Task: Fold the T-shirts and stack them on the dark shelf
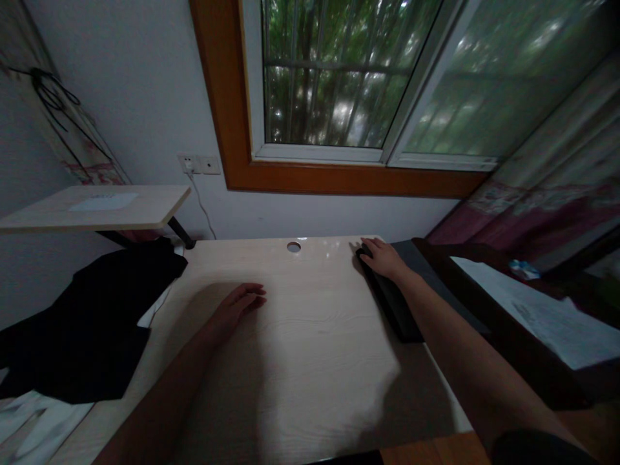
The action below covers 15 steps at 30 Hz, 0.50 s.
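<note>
My left hand [237, 305] is over the left-middle of the pale wood-grain desk [310, 349], its fingers loosely bent and nothing in them. Whether it touches the desktop I cannot tell. At the desk's right edge, my right hand [385, 258] grips the far end of a black flat item [394, 310], thumb and fingers bent over its edge. That item lies lengthwise along the edge, partly covered by my forearm; its exact kind does not show. Beside it is a dark grey flat surface [436, 271].
Black cloth [97, 310] with white cloth [53, 420] under it lies at left. A raised shelf [159, 203] stands behind. The desk has a round cable hole [293, 247]. White sheets [533, 303] rest on a dark surface at right. A window [339, 77] is above.
</note>
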Available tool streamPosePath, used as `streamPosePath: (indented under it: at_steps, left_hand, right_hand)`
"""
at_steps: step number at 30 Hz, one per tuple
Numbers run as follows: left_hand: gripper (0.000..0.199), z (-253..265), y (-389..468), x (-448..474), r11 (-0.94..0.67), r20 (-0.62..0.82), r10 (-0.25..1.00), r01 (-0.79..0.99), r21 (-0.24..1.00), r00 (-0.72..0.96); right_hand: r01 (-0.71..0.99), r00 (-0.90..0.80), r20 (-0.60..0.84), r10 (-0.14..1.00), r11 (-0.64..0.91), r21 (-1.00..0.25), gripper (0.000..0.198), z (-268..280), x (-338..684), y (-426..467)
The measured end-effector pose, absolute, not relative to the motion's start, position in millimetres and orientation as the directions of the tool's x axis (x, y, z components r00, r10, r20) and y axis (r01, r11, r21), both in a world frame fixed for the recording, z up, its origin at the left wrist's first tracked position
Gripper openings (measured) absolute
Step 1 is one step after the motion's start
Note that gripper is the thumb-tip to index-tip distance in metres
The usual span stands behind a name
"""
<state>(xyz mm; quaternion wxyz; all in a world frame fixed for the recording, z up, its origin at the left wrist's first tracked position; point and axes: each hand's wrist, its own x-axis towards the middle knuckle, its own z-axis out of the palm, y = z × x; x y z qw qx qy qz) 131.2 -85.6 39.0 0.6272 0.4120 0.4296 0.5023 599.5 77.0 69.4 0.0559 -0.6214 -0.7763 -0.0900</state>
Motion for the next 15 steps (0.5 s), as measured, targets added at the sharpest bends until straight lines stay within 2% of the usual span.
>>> streamPosePath:
  at_steps: [10, 13, 15]
  left_hand:
    - [0.032, 42, -86, 133, 0.153, -0.124, 0.985, -0.262, 0.953, 0.122]
    - [0.031, 43, -86, 133, 0.150, -0.121, 0.985, -0.256, 0.955, 0.125]
    - [0.030, 43, -86, 133, 0.149, -0.118, 0.984, -0.256, 0.955, 0.133]
  right_hand:
    - [0.945, -0.325, 0.228, 0.918, 0.305, 0.122, 0.058, 63, 571, 36]
    - [0.920, -0.392, 0.155, 0.907, 0.386, 0.066, 0.054, 65, 559, 25]
    - [0.889, -0.452, 0.079, 0.889, 0.456, -0.041, 0.054, 68, 553, 18]
